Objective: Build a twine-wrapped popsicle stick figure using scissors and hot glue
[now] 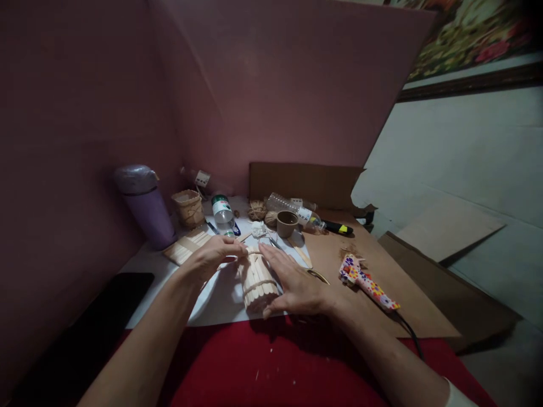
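A cylinder covered in pale wooden craft sticks (255, 275) lies on its side in front of me, with a cord-like band around it near each end. My right hand (297, 282) lies along its right side, fingers stretched toward the far end and thumb at the near end, steadying it. At the far end, the fingers of my left hand (223, 251) are pinched together by the upper band. What they pinch is too small to make out. The cylinder's underside is hidden.
A floral glue gun (365, 280) lies on the cardboard (331, 254) at right. Behind stand a brown cup (287, 224), twine balls (257, 210), a lying plastic bottle (292, 210) and a green-labelled bottle (222, 210). At left are a purple flask (148, 212) and a small basket (189, 208).
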The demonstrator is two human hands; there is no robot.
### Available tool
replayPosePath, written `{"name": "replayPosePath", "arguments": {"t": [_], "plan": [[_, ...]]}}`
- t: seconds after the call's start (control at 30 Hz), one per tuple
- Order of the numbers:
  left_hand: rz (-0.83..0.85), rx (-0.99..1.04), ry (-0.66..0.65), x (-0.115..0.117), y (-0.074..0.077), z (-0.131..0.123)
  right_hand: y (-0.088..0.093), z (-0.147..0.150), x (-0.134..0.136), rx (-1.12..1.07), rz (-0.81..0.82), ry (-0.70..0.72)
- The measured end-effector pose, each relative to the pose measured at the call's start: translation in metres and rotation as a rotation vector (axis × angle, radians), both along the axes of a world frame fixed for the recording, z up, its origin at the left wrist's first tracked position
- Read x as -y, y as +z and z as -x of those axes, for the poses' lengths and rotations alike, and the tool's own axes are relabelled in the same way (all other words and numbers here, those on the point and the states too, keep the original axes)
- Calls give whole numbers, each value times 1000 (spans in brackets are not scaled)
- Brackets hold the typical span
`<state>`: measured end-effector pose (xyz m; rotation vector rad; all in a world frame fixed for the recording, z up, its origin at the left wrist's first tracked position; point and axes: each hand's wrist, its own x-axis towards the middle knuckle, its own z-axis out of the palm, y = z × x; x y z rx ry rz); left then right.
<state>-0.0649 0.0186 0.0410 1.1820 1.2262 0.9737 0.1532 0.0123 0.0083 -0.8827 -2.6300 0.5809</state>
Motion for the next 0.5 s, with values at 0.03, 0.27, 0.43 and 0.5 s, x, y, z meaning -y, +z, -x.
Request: {"name": "replayPosePath", "arguments": {"t": [0.03, 0.27, 0.43, 0.5], "plan": [[13, 21, -4, 0, -4, 0, -2, 0, 1, -17, -12, 2], [59, 111, 45, 1, -19, -2, -16, 2, 7, -142, -90, 13], [61, 118, 112, 2, -23, -9, -19, 3, 10, -161, -106, -15], [49, 121, 142, 4, -23, -12, -19, 4, 12, -167, -100, -33]]}}
